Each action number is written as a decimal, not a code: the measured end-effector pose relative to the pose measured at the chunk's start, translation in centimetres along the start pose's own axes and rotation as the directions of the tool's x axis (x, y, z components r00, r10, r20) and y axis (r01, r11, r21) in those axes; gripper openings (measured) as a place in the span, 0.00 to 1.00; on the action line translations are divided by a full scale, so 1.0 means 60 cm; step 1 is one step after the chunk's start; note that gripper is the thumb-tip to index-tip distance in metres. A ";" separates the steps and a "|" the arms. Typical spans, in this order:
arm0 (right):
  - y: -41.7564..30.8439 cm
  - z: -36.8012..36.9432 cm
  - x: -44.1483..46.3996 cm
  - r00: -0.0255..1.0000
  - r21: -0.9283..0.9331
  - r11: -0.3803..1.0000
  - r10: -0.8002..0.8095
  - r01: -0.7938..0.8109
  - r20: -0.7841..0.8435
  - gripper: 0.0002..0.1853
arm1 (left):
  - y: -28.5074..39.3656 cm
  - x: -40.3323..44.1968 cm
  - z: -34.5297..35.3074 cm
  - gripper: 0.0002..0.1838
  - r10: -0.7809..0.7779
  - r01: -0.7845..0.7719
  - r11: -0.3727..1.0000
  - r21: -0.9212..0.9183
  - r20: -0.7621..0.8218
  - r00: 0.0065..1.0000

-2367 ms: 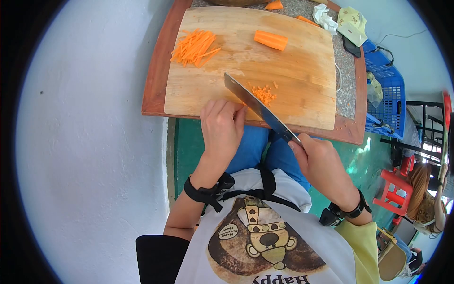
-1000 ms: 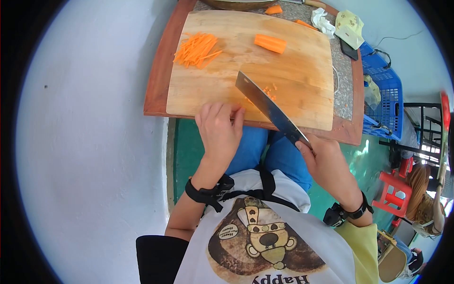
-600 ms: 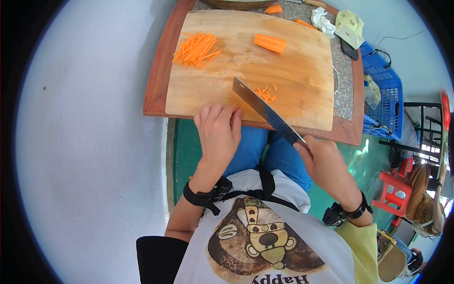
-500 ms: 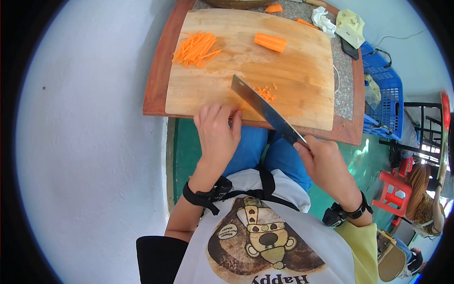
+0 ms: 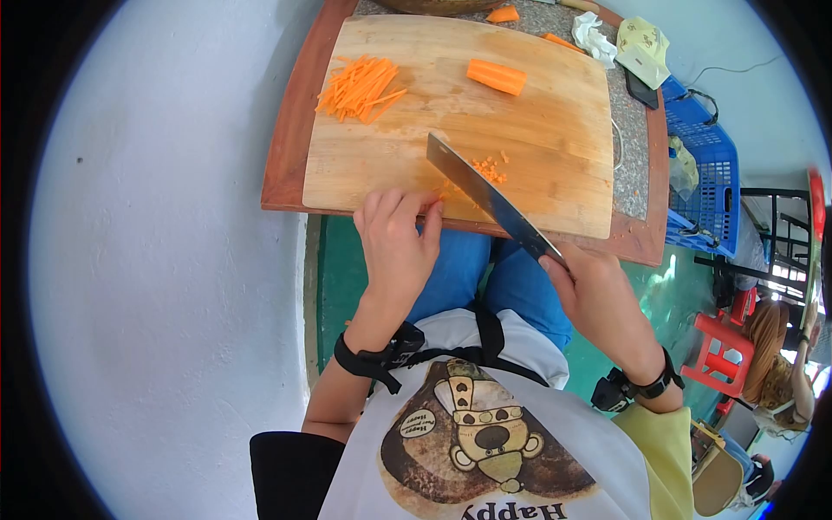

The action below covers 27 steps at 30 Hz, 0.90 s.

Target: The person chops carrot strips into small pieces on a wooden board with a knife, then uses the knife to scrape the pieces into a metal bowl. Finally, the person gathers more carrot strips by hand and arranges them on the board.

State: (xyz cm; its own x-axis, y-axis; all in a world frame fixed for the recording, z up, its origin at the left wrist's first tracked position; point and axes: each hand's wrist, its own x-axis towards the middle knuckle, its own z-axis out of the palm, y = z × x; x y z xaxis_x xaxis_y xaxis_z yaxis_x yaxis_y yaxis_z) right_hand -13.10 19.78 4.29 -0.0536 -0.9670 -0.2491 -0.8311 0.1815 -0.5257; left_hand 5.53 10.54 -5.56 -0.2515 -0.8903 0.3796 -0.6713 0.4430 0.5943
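Note:
My right hand (image 5: 591, 284) is closed round the handle of a cleaver (image 5: 485, 191), whose broad dark blade slants up and left over the cutting board (image 5: 555, 130). At the board's near edge my left hand (image 5: 397, 234) is closed with its fingertips bent down, pinching carrot strips (image 5: 440, 192) that show only as a small orange end. Small diced carrot bits (image 5: 490, 168) lie beside the blade, partly behind it. A heap of carrot sticks (image 5: 360, 89) sits at the board's upper left. A larger carrot piece (image 5: 496, 76) rests near the far edge.
The board lies on a wood-framed table (image 5: 282, 165) against a white wall (image 5: 165, 260). Crumpled tissue (image 5: 594, 39), a phone (image 5: 641, 89) and a pan (image 5: 433, 7) are at the far side. To the right stand a blue crate (image 5: 715, 173), a red stool (image 5: 721, 351) and another person (image 5: 784, 381).
The cleaver has shifted slightly to the right, and more small carrot bits show on the left side of its blade. My left hand has stayed nearly in place.

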 end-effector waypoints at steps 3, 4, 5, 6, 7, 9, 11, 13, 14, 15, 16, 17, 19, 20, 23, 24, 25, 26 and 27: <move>0.000 0.001 0.002 1.000 0.003 1.000 0.000 0.000 0.010 0.11 | -0.001 0.000 0.000 0.03 -0.002 0.002 1.000 -0.008 -0.004 1.000; 0.000 0.001 0.003 1.000 0.003 1.000 0.000 0.000 0.012 0.11 | -0.001 0.000 0.000 0.03 0.001 -0.001 1.000 -0.013 -0.009 1.000; 0.000 0.000 0.004 1.000 -0.006 1.000 -0.009 0.009 0.012 0.11 | -0.001 0.000 0.000 0.03 0.000 0.000 1.000 -0.013 -0.008 1.000; 0.000 0.000 0.005 1.000 -0.015 1.000 -0.018 0.018 0.013 0.11 | -0.001 0.000 0.000 0.03 -0.001 0.001 1.000 -0.013 -0.005 1.000; 0.003 0.001 0.007 1.000 -0.015 1.000 -0.018 0.018 0.014 0.11 | -0.002 0.000 0.000 0.03 -0.002 0.002 1.000 -0.012 -0.002 1.000; 0.011 0.006 0.010 0.995 -0.075 0.993 -0.095 0.094 -0.003 0.11 | -0.003 0.000 0.002 0.03 0.004 -0.004 1.000 -0.008 -0.007 1.000; 0.004 0.007 0.017 0.993 -0.091 0.989 -0.114 0.113 -0.010 0.11 | -0.005 -0.002 0.001 0.03 0.014 -0.014 1.000 -0.006 -0.009 1.000; -0.007 0.009 0.025 0.991 -0.109 0.986 -0.132 0.128 -0.027 0.10 | -0.004 -0.002 0.001 0.03 -0.032 0.033 0.999 -0.039 0.033 0.999; -0.016 0.013 0.032 0.996 -0.146 0.985 -0.091 0.091 0.010 0.11 | -0.003 -0.001 0.002 0.03 -0.024 0.025 0.999 -0.040 0.031 0.999; -0.020 0.014 0.038 0.998 -0.179 0.982 -0.050 0.057 0.045 0.12 | -0.003 -0.001 0.001 0.03 -0.011 0.012 0.999 -0.033 0.022 1.000; -0.019 0.011 0.046 0.998 -0.171 0.983 -0.053 0.059 0.036 0.12 | -0.003 0.000 -0.001 0.03 0.005 -0.005 1.000 -0.021 0.013 1.000; -0.017 0.007 0.057 0.997 -0.136 0.988 -0.069 0.075 0.046 0.12 | -0.002 0.001 -0.003 0.03 0.018 -0.017 1.000 -0.013 0.008 1.000; -0.013 0.002 0.061 0.995 -0.096 0.991 -0.091 0.094 0.038 0.13 | 0.001 0.000 -0.007 0.02 0.011 -0.011 1.000 0.005 0.032 0.999; -0.003 0.000 0.060 0.996 -0.045 0.995 -0.085 0.085 -0.009 0.13 | 0.000 0.001 -0.008 0.02 0.023 -0.023 1.000 0.010 0.026 0.999; 0.007 -0.021 0.044 0.995 0.026 0.997 -0.064 0.066 -0.077 0.14 | -0.003 0.003 -0.011 0.02 0.014 -0.014 1.000 -0.023 0.037 0.999; 0.008 -0.027 0.037 0.995 0.046 0.998 -0.044 0.048 -0.095 0.14 | -0.004 0.005 -0.010 0.03 0.020 -0.019 0.999 -0.026 0.040 0.999; 0.014 -0.029 0.031 0.994 0.050 0.998 -0.043 0.048 -0.103 0.14 | -0.005 0.006 -0.010 0.03 0.027 -0.026 0.999 -0.029 0.044 0.999; 0.019 -0.031 0.026 0.993 0.052 0.998 -0.026 0.032 -0.112 0.14 | -0.006 0.008 -0.009 0.03 0.037 -0.036 0.999 -0.027 0.045 0.998; 0.023 -0.032 0.021 0.992 0.056 0.998 -0.010 0.017 -0.122 0.14 | -0.007 0.010 -0.009 0.04 0.016 -0.014 0.999 -0.051 0.053 0.998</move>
State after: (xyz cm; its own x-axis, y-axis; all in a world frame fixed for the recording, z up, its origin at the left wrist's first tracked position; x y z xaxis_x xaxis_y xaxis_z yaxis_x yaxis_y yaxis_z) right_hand -15.38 18.46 4.80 -0.1126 -0.9833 -0.1427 -0.7995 0.1750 -0.5746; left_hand 6.04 9.89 -5.23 -0.2993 -0.8873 0.3509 -0.6315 0.4599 0.6242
